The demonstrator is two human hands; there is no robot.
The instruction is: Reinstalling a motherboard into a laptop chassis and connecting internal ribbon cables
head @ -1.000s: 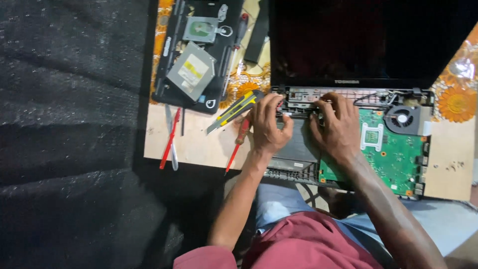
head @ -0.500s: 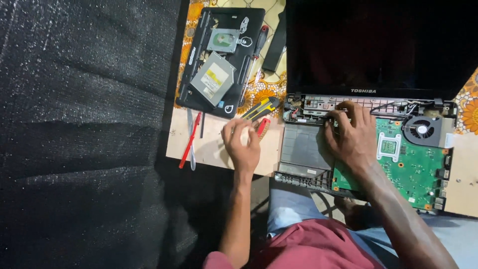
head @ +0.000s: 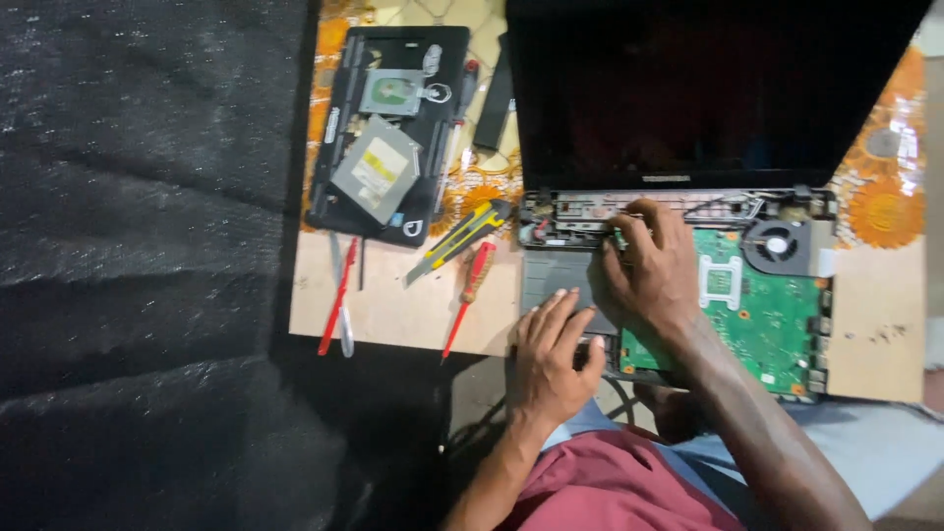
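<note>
your left hand [head: 553,362] lies flat with its fingers spread on the dark grey panel [head: 553,283] of the opened laptop [head: 678,285], at the near edge of the wooden board [head: 393,310] that carries everything; it clamps on nothing. your right hand [head: 654,270] rests palm down just beyond it, fingers curled toward the strip of parts below the hinge, fingertips touching the chassis there; whether they pinch anything you cannot tell, since the hand covers that spot. the laptop sits toward the board's right half, its black screen [head: 708,84] standing up at the far edge. the green circuit board [head: 762,315] lies bare to the right of your right hand, with a round fan [head: 777,244] at its far right corner. to the left of the laptop, apart from both hands, lie a yellow and black utility knife [head: 462,239] and a red-handled screwdriver [head: 470,287], both aslant. nearer the board's left edge lie a slim red tool [head: 338,297] and grey tweezers [head: 340,295], crossing each other. at the far left corner a black cover [head: 344,187] holds a silver optical drive [head: 376,170] and a small hard drive [head: 390,92]. the flowered cloth [head: 885,167] shows at the right.
</note>
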